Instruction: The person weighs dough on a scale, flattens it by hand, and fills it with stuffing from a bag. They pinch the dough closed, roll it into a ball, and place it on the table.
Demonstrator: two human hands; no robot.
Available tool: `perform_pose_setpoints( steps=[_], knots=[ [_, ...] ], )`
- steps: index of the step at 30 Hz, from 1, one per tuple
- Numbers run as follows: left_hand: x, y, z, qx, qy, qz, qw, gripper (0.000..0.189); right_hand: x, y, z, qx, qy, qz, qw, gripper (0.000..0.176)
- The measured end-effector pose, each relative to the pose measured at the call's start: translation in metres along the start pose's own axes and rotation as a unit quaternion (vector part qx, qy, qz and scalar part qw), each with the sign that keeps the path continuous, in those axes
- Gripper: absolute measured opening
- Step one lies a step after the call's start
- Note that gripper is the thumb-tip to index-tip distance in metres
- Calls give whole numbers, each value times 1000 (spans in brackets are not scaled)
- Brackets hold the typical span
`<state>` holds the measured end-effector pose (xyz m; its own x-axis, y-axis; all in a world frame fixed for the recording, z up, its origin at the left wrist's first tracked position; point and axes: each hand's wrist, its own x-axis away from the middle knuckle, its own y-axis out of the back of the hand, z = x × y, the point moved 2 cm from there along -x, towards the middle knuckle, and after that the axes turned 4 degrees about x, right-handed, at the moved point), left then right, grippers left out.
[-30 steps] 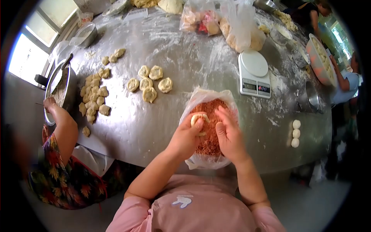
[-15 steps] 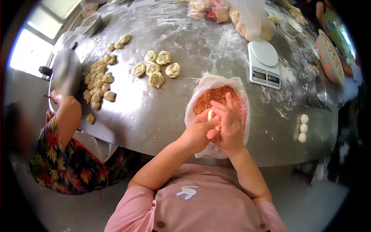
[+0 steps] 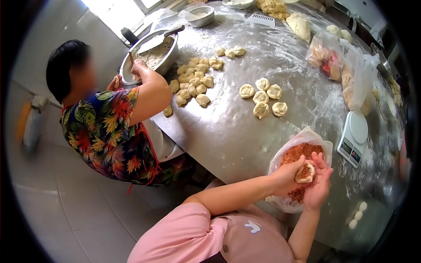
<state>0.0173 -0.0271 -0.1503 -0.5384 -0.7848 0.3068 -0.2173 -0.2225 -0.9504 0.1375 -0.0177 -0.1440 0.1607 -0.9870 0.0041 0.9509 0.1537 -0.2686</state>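
One dough piece (image 3: pixel 304 173) in left hand (image 3: pixel 287 175)

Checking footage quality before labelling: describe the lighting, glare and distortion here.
Head view: heavy fisheye bends the steel table into a dome, with black corners; the window is blown out white; daylight glares off the table's far top; the left hand, right hand and dough piece look sharp.

Daylight came through a window (image 3: pixel 116 11) at the far corner. A floured steel table (image 3: pixel 228 136) stood on a pale tiled floor (image 3: pixel 57 201).
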Motion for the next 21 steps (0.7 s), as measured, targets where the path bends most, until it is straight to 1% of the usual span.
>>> perform_pose_setpoints(
  steps=[1, 2, 3, 4, 5, 7, 8, 9, 11, 12, 16, 19, 20, 21],
  knots=[
    [-3, 4, -1, -4, 4, 24, 1000, 52, -3, 2, 3, -41, -5, -1, 999, 49],
    [-2, 9, -2, -32, -17, 31, 999, 52, -4, -3, 9, 101, -19, -39, 994, 49],
    [0, 10, -6, -47, -18, 6, 999, 51, -8, -3, 4, 168, 26, -71, 983, 53],
    [4, 11, -7, -57, -18, -19, 998, 50, -7, 1, 5, 295, 79, -49, 951, 57],
    [5, 10, -8, -69, -20, -43, 996, 48, -7, 4, 8, 418, 126, -27, 899, 60],
    [4, 6, -6, -83, -14, -43, 996, 44, -3, -11, 17, 399, 183, 10, 898, 64],
    [5, 5, -5, -89, -13, -48, 995, 42, -1, -15, 18, 468, 214, 17, 857, 59],
    [6, 5, -5, -121, 5, -70, 990, 39, 1, -18, 17, 534, 240, 24, 810, 54],
    [7, 6, 0, -182, 45, -113, 976, 33, 5, -22, 14, 559, 239, 5, 794, 41],
    [6, 8, 3, -169, 11, -89, 982, 28, 5, -24, 14, 573, 239, -4, 784, 35],
    [-1, 15, 3, -236, -24, -92, 967, 25, 6, -37, 15, 565, 298, -72, 766, 17],
    [5, -6, -1, -283, -30, -124, 951, 30, 0, -36, 14, 478, 229, -97, 843, 25],
    [6, -12, 1, -240, -65, -106, 963, 31, -5, -29, 10, 358, 152, -133, 912, 29],
    [7, -17, 4, -195, -101, -88, 972, 34, -9, -19, 3, 228, 70, -165, 957, 33]
  ],
)
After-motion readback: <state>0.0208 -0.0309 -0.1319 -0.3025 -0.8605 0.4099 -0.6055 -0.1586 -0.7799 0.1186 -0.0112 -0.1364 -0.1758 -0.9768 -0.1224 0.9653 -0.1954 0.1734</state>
